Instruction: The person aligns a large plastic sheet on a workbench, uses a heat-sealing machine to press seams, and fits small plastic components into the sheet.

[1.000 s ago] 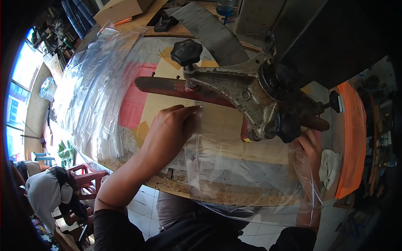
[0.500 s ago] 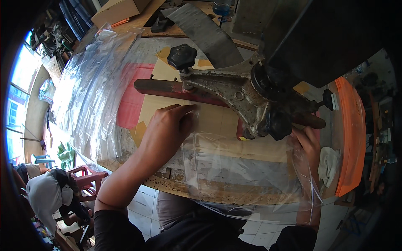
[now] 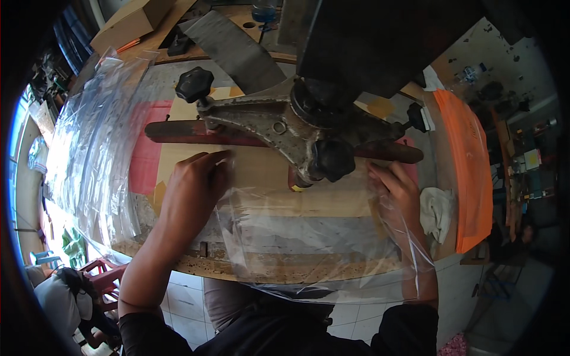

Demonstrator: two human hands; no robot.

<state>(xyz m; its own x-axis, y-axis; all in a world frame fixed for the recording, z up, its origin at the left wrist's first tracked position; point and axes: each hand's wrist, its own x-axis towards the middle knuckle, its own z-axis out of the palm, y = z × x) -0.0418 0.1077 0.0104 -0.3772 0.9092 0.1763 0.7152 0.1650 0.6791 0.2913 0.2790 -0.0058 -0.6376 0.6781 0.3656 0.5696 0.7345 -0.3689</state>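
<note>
My left hand pinches the far left corner of a clear plastic sheet between thumb and fingers. On the other side, my right hand grips the sheet's far right corner. The film stretches between both hands and hangs over the near table edge, partly covering my right forearm. Under its far part lies a tan backing sheet. Just beyond my hands stands a worn metal press arm with black knobs and a long reddish bar, which hides part of the backing sheet.
A glossy stack of clear plastic sheets covers the table's left side. Orange sheets are piled at the right, beside a white cloth. A dark press housing stands above the middle. Another person sits at lower left.
The view has shifted to the right, so the press and table appear further left. My hands hold the same sheet corners. The sheet sits about the same against the backing.
</note>
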